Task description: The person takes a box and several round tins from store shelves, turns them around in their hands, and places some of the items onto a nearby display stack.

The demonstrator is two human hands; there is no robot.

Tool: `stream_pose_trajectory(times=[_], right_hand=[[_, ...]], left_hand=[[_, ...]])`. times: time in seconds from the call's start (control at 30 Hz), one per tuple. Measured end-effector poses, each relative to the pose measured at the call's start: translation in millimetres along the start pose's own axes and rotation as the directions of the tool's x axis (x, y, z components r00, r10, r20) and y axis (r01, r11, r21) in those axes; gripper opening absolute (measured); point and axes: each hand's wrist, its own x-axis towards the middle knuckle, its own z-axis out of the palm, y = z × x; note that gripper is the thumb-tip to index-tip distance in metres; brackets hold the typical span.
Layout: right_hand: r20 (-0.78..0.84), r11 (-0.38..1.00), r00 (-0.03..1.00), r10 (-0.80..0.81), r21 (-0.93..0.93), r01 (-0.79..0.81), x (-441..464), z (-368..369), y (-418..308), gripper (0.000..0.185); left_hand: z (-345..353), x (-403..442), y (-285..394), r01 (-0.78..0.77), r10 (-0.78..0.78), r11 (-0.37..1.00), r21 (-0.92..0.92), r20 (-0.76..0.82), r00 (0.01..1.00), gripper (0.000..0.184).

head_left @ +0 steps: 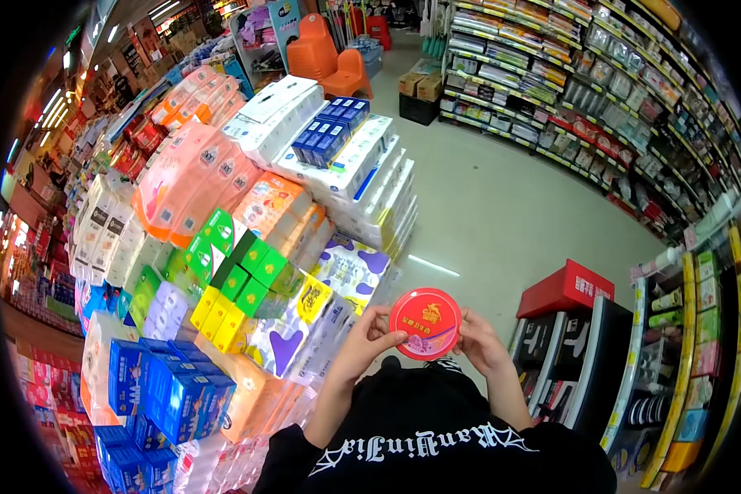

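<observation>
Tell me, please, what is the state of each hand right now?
Left hand: closed on the round, red, shiny container with gold emblem, thumb over its edge.
Right hand: closed on its opposite edge.

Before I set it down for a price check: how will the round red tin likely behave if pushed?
The round red tin looks stiff, its rim evenly circular. Its glossy lid may feel slippery. Stood on edge, that round outline could roll.

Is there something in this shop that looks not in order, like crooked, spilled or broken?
I see nothing spilled or broken; the held red tin looks whole. The blue boxes at lower left look slightly askew, their edges forming uneven steps.
</observation>
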Motion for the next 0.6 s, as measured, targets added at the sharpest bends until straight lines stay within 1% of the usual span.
stream_pose_trajectory(times=[0.03,0.1,0.17,0.27,0.3,0.37,0.43,0.47,0.5,0.57,0.6], right_hand=[[0.007,0.999,1.0,0.031,0.044,-0.031,10,-2,0,0.02],[0.012,0.996,0.998,0.066,0.056,-0.066,31,-7,-6,0.024],[0.016,0.995,0.996,0.091,-0.03,-0.09,53,-8,-23,0.027],[0.047,0.993,0.995,0.084,-0.093,-0.079,92,-18,-48,0.029],[0.059,0.991,0.995,0.085,-0.104,-0.078,107,-26,-56,0.029],[0.103,0.989,0.991,0.082,-0.128,-0.068,134,-44,-72,0.044],[0.137,0.987,0.986,0.092,-0.143,-0.072,159,-59,-100,0.044],[0.159,0.988,0.983,0.092,-0.134,-0.07,170,-65,-113,0.044],[0.176,0.989,0.981,0.077,-0.134,-0.054,180,-72,-128,0.044],[0.165,0.989,0.986,0.026,-0.147,-0.001,198,-86,-157,0.028],[0.14,0.985,0.99,0.021,-0.171,0.003,209,-95,-169,0.028]], left_hand=[[-6,7,-3,0.002,-0.002,1.0,0.0,-0.008,1.0,0.04],[-12,22,-7,0.053,-0.053,0.999,0.011,-0.055,0.997,0.04],[-12,40,-4,0.04,-0.041,0.999,-0.007,-0.088,0.995,0.039],[-15,78,1,-0.006,0.003,1.0,-0.031,-0.099,0.995,0.039],[-16,94,3,-0.01,0.009,1.0,-0.006,-0.1,0.995,0.038],[-12,125,8,-0.025,0.026,1.0,0.011,-0.108,0.994,0.037],[0,158,19,-0.06,0.06,0.998,-0.002,-0.112,0.992,0.035],[7,173,28,-0.042,0.04,0.999,-0.013,-0.099,0.994,0.034],[14,187,36,-0.059,0.059,0.998,0.001,-0.1,0.993,0.034],[31,219,47,-0.074,0.07,0.995,-0.069,-0.062,0.996,0.034],[36,237,50,-0.059,0.06,0.998,0.005,-0.053,0.997,0.034]])
